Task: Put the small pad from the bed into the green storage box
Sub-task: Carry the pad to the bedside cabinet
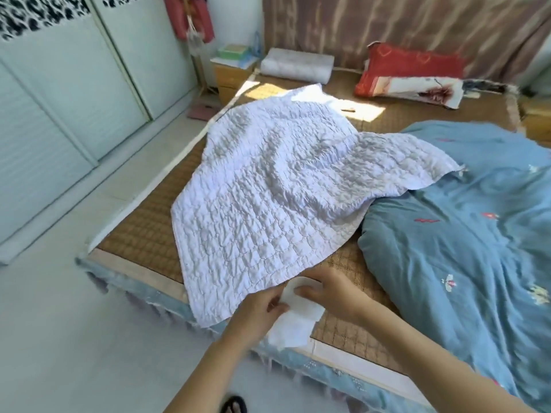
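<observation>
A person stood at the foot corner of a bed [143,234] covered by a woven mat. Both hands met on a small white pad [298,315] lying at the near edge, just under the lower hem of a crumpled white quilt [268,180]. The left hand [259,308] pinched the pad's left side; the right hand [328,293] pressed fingers flat on its top. The pad's long axis ran from the quilt hem toward the person, its near end drooping over the bed edge. A blue duvet [462,234] lay to the right. No green storage box was visible.
</observation>
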The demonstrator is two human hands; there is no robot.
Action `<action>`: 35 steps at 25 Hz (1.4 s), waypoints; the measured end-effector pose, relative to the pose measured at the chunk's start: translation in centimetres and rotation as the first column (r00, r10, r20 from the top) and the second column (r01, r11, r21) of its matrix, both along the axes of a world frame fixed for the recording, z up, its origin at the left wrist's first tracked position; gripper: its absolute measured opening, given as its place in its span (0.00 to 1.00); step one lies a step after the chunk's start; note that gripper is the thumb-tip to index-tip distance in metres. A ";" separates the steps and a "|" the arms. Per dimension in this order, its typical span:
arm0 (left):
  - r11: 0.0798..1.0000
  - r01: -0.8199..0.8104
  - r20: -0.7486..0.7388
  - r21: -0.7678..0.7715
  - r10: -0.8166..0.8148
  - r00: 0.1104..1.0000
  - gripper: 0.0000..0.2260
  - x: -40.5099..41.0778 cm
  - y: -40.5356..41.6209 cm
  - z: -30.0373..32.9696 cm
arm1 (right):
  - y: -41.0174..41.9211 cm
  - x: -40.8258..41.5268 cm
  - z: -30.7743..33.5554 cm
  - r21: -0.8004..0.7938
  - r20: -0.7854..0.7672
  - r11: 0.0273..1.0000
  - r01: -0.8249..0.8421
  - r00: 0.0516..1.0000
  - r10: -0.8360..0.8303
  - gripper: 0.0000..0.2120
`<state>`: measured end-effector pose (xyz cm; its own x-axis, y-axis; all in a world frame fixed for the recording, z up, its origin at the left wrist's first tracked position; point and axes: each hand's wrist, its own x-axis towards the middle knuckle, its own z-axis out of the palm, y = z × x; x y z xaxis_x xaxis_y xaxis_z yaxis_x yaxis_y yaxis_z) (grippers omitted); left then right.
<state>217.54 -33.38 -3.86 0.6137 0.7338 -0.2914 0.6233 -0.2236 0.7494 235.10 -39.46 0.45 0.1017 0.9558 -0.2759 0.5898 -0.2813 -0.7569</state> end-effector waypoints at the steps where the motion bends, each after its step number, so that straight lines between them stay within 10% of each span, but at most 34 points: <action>1: 0.999 -0.043 0.023 0.010 0.042 0.999 0.04 -1.4 0.3 1.1 | 0.7 -1.1 1.3 0.030 -0.015 0.999 -0.027 1.000 0.027 0.08; 9: 0.960 -0.275 0.166 -0.055 0.281 0.945 0.07 -15.9 4.1 3.7 | 8.3 -14.7 6.3 0.198 -0.001 0.964 -0.175 0.984 0.178 0.07; 21: 0.717 -0.519 0.264 -0.466 0.672 0.692 0.04 -43.5 15.2 4.2 | 21.4 -37.8 1.9 -0.062 -0.534 0.954 0.293 0.798 -0.280 0.07; 30: 0.520 -0.740 0.193 -0.426 0.852 0.487 0.04 -53.7 27.5 2.7 | 33.0 -47.1 -0.6 -0.134 -0.465 0.952 0.276 0.831 -0.307 0.11; 35: 0.458 -0.759 0.202 -0.464 0.888 0.413 0.02 -56.5 39.8 2.2 | 44.8 -54.1 -1.4 0.083 -0.291 0.966 0.244 0.933 -0.210 0.12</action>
